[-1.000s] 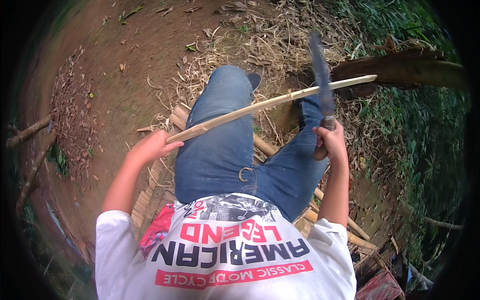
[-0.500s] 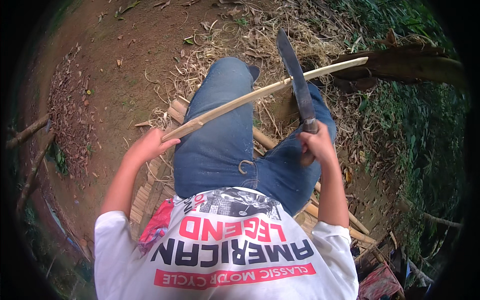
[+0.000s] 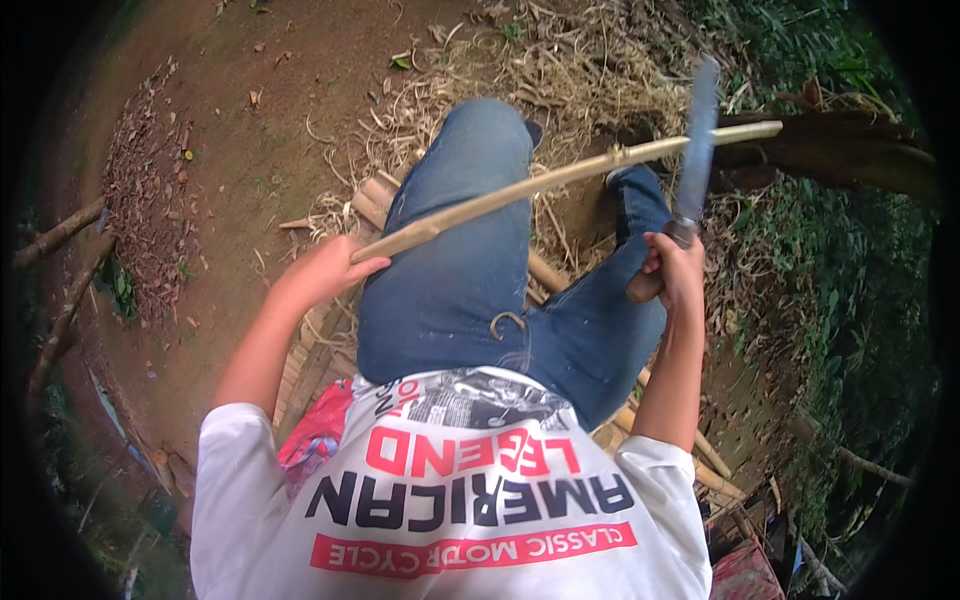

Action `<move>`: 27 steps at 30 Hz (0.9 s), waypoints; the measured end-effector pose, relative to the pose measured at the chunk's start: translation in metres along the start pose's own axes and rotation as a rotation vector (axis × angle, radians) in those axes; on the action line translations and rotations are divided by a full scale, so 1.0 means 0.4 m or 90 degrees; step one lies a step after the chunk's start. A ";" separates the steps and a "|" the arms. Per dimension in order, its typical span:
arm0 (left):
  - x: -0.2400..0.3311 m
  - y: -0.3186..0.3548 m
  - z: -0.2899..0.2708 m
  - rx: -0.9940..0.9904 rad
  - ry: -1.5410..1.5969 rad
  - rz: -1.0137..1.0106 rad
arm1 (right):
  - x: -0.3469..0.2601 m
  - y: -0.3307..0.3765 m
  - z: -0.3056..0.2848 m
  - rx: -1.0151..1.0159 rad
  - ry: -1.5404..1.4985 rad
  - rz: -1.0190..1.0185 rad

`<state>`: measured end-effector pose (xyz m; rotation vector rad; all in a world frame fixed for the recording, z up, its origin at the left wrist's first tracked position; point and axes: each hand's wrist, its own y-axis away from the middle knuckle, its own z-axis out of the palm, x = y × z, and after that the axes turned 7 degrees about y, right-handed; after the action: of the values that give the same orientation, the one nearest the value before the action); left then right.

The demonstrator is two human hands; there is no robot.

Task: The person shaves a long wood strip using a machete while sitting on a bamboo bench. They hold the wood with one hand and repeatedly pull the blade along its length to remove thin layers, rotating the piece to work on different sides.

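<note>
Left hand [image 3: 325, 275] is gripping a strip [image 3: 520, 189], right hand [image 3: 678, 268] a machete [image 3: 693, 180]; shavings [image 3: 560, 75] are littering upper centre, a knot [image 3: 619, 154] remaining.

Ground: reddish-brown earth [image 3: 270, 150], with dry brown leaf litter [image 3: 150, 190] leftward
Left edge: two rough brown branches [image 3: 60, 235]
Right side: long dark-brown log [image 3: 830, 150], dense green foliage [image 3: 850, 290]
Lower left: crumpled pinkish-red cloth [image 3: 320, 420]
Lower right: round yellowish bamboo poles [image 3: 716, 484]

Outdoor work spot — bare earth [image 3: 250, 170], curled pale shavings [image 3: 570, 75], dry leaves [image 3: 148, 190], bamboo slats [image 3: 308, 352] — green undergrowth [image 3: 850, 265] at right.
</note>
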<state>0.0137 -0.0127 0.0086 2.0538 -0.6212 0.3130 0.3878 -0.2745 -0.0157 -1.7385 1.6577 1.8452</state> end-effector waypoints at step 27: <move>0.008 0.021 -0.011 0.003 0.037 -0.002 | -0.042 0.043 -0.030 -0.107 0.112 0.016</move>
<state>0.0116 -0.0135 0.0185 2.0430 -0.5816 0.3711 0.3890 -0.2805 0.0105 -2.0086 1.6313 1.9437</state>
